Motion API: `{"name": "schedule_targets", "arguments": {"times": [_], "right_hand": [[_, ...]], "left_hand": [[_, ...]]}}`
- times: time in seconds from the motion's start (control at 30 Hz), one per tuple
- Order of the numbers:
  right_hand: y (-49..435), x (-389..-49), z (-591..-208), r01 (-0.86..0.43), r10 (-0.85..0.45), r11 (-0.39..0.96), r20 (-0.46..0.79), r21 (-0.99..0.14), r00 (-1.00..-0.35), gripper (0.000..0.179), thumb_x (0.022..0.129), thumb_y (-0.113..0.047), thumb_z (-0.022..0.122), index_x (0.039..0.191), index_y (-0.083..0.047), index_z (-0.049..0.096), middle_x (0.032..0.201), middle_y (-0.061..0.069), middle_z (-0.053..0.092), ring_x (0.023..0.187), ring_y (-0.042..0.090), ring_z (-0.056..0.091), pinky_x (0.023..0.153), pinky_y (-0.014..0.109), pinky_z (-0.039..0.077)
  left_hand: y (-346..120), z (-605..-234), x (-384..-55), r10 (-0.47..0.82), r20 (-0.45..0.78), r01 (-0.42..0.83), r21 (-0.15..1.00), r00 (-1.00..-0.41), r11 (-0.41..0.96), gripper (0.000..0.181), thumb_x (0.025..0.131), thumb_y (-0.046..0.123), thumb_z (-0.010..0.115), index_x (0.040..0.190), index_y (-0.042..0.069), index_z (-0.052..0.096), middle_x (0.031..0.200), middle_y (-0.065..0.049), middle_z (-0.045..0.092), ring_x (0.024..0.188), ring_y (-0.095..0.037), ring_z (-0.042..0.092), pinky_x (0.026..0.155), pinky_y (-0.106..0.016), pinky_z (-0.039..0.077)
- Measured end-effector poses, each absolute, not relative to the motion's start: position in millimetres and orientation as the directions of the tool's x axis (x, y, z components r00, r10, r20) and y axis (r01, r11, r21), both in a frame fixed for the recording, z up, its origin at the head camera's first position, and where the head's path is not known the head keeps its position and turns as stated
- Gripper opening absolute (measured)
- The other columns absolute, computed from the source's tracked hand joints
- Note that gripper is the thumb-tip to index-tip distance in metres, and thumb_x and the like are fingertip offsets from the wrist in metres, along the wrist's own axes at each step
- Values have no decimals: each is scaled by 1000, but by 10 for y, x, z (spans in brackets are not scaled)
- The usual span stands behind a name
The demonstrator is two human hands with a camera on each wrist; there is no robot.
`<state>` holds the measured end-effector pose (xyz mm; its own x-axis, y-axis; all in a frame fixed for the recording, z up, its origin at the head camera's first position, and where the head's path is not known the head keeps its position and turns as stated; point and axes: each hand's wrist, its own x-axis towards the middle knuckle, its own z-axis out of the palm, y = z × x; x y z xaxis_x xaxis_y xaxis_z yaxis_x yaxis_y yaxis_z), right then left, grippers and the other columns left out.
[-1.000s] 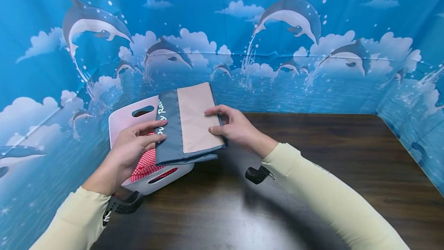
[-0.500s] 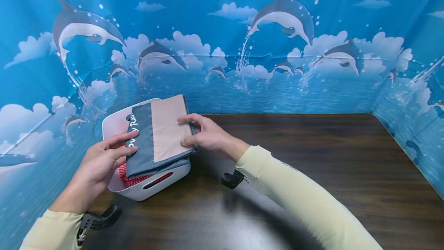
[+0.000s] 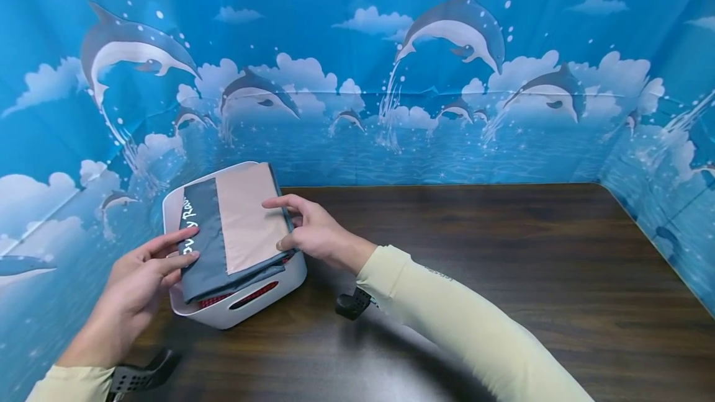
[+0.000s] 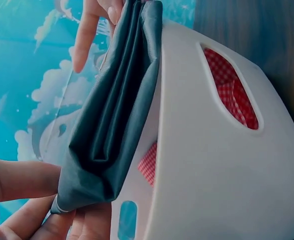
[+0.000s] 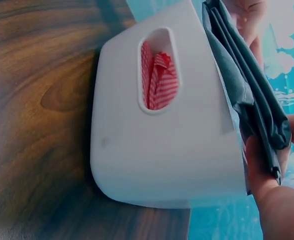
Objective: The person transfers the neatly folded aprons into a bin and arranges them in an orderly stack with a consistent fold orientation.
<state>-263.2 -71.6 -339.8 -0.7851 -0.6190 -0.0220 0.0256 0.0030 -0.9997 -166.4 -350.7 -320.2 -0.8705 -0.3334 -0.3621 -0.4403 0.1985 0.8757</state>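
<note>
A folded grey-blue cloth item (image 3: 251, 216) with a beige panel and white lettering lies level over the mouth of a white plastic basket (image 5: 122, 145). My left hand (image 3: 136, 281) pinches its left edge, thumb on top and other fingers beneath in the left wrist view. At the opposite edge my right hand (image 3: 321, 231) grips the fold between thumb and fingers. Several stacked layers of the cloth item (image 4: 107, 140) show from the side. Red-and-white checked fabric (image 5: 159, 85) shows inside through the basket's handle slot, mostly hidden under the folded item.
The basket stands at the left of a dark wood table (image 3: 475, 265), near its back edge. Behind and at both sides hangs a blue curtain (image 3: 357, 30) printed with dolphins. Black wrist straps (image 3: 352, 304) sit by the pale yellow sleeves (image 3: 458, 321).
Both hands have carried the folded cloth item left and down, from above the basket's right side onto its mouth. It now covers most of the checked fabric. The grips look the same.
</note>
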Motion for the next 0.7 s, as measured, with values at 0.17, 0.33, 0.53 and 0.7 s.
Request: {"name": "schedule_targets", "arguments": {"times": [0.17,0.33,0.53,0.7], "right_hand": [[-789,-2620,-3433,3,-595,10,-8,-1000,-804,65,91,14,71,141,-27,69,153,1,54,108,21,63,87,33,62],[-840,-2618,-3450,-27,-589,15,13,-1000,-808,62,91,14,71,138,-27,72,158,-2,53,116,21,61,91,34,61],[-876,-2618,-3454,-37,-578,30,13,-999,-816,61,92,12,72,136,-30,73,161,-3,51,123,22,59,96,38,61],[-898,-2636,-3461,-45,-570,42,13,-998,-821,61,92,11,73,136,-31,72,160,-2,52,124,23,58,97,39,60]], "left_hand": [[-3520,-3211,-1656,-355,-372,-449,879,-858,162,51,105,32,72,151,48,57,180,7,21,147,-18,30,127,-47,32],[-3530,-3214,-1639,-379,-373,-461,870,-847,173,53,107,32,68,156,45,53,182,6,15,154,-23,25,133,-55,24],[-3531,-3206,-1628,-398,-366,-461,870,-841,174,56,107,33,67,160,42,49,183,6,12,162,-25,16,135,-57,23],[-3518,-3201,-1634,-415,-352,-461,864,-839,200,57,107,32,67,160,41,48,183,4,15,158,-25,21,132,-55,27]]}}
